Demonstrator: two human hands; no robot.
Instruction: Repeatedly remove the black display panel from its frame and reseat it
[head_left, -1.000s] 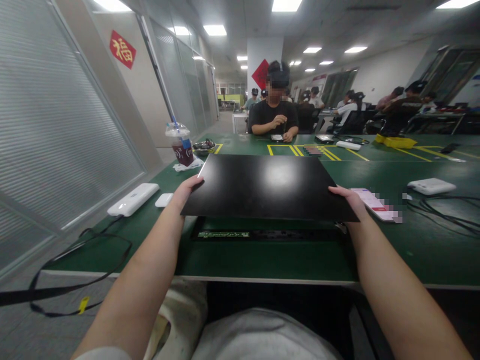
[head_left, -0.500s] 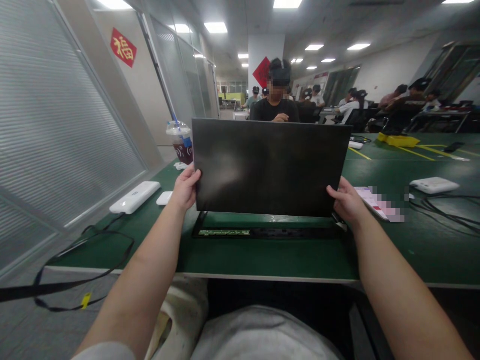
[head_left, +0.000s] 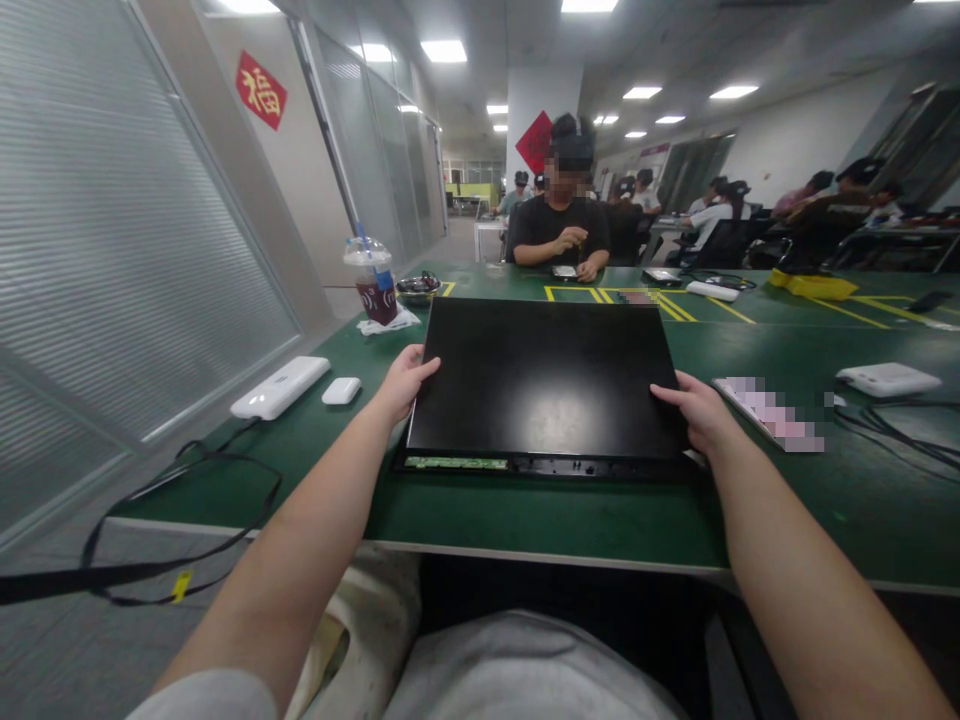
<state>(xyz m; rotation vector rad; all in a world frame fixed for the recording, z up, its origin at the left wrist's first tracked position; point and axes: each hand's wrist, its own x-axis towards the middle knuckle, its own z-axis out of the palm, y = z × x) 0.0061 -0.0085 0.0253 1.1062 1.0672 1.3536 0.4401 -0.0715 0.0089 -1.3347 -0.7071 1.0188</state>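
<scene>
Between my two hands is a flat black display panel [head_left: 547,380], tilted with its far edge raised and its glossy face toward me. My left hand [head_left: 406,383] grips its left edge, thumb on the front and fingers behind. On the right edge, my right hand [head_left: 699,408] holds it the same way. Under the panel lies a black frame [head_left: 600,468], its near strip showing along the panel's lower edge. A green circuit board [head_left: 456,463] sits in the left part of that strip. The panel hides the rest of the frame.
A white power bank [head_left: 281,388], a small white case [head_left: 342,391] and a drink cup [head_left: 374,285] stand left. Right are a phone [head_left: 769,413] and a white device with cables [head_left: 889,379]. Across the green table [head_left: 555,520] sits a person [head_left: 566,215].
Both hands have lowered the panel and tipped it back from nearly upright, so its lower edge now meets the frame. The table beyond has come into view.
</scene>
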